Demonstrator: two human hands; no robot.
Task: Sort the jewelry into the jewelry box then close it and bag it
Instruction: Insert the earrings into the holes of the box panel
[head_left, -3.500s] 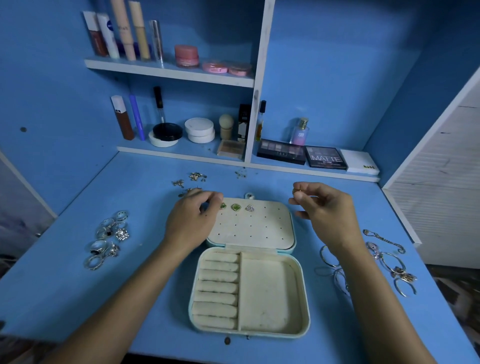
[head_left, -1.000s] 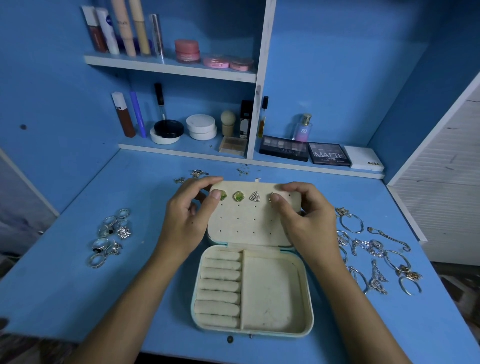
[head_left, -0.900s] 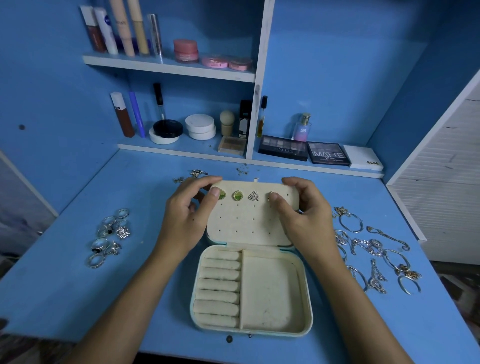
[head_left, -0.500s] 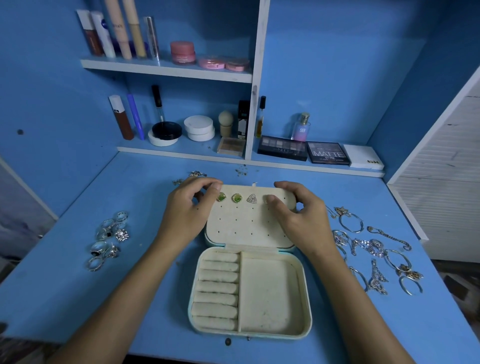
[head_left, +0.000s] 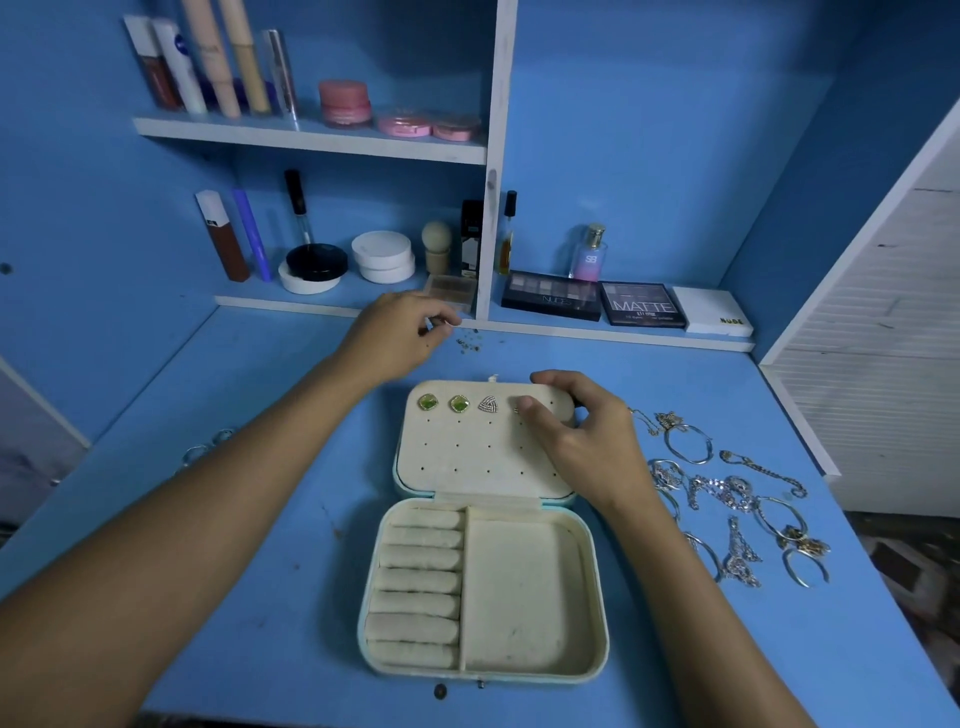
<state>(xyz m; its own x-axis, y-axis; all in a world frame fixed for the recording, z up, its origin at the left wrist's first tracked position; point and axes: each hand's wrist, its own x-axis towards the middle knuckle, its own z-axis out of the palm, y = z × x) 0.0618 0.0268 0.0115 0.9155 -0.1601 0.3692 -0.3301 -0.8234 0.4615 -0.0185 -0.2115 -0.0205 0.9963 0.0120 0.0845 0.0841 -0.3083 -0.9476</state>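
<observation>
Blue counter (head_left: 218, 519) beneath blue shelves (head_left: 311, 140) of cosmetics: your jewelry box (head_left: 483, 587) lies open at centre, its lid (head_left: 483, 447) folded back flat toward the wall. Two green earrings (head_left: 443, 403) and one triangular silver earring (head_left: 488, 405) sit in the lid's top row of holes. Your right hand (head_left: 576, 431) curls over the lid's far right corner, thumb pressed on the panel beside the silver earring. Your left hand (head_left: 400, 332) reaches to the back of the counter, fingertips pinched together on something too small to identify, just left of a scatter of small studs (head_left: 469, 343). Bracelets and chains (head_left: 727, 499) lie to the right of the box; rings (head_left: 202, 452) show partly past your left forearm.
</observation>
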